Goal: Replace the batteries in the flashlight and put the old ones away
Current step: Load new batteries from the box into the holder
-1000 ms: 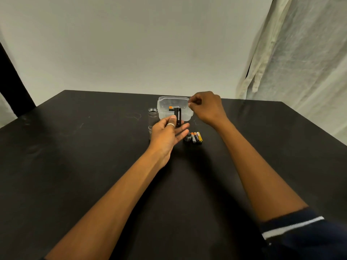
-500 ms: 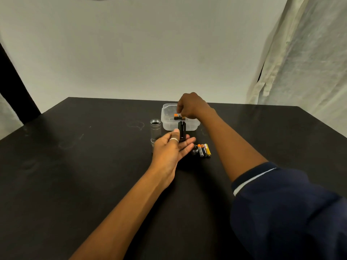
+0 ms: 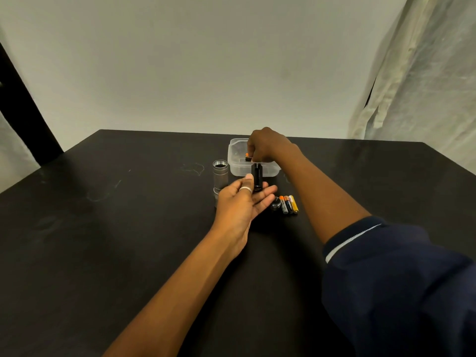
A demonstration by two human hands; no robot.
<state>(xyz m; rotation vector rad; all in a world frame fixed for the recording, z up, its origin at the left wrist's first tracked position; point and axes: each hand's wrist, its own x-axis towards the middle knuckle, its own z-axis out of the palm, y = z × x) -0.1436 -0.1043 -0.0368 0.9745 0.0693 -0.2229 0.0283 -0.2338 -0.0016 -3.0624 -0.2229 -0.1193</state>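
Container (image 3: 235,168) behind flashlight body (image 3: 220,176), batts (image 3: 289,204) nearby — right hand (image 3: 266,146) over it.

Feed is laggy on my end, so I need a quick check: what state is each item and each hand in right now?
Flashlight body: upright on table, top open.
Battery holder: upright, held by left hand.
Right hand: over the container, fingers closed on a battery.
Clear container: open, no lid.
Three batteries: lying side by side on table.
End cap: off, beside them.
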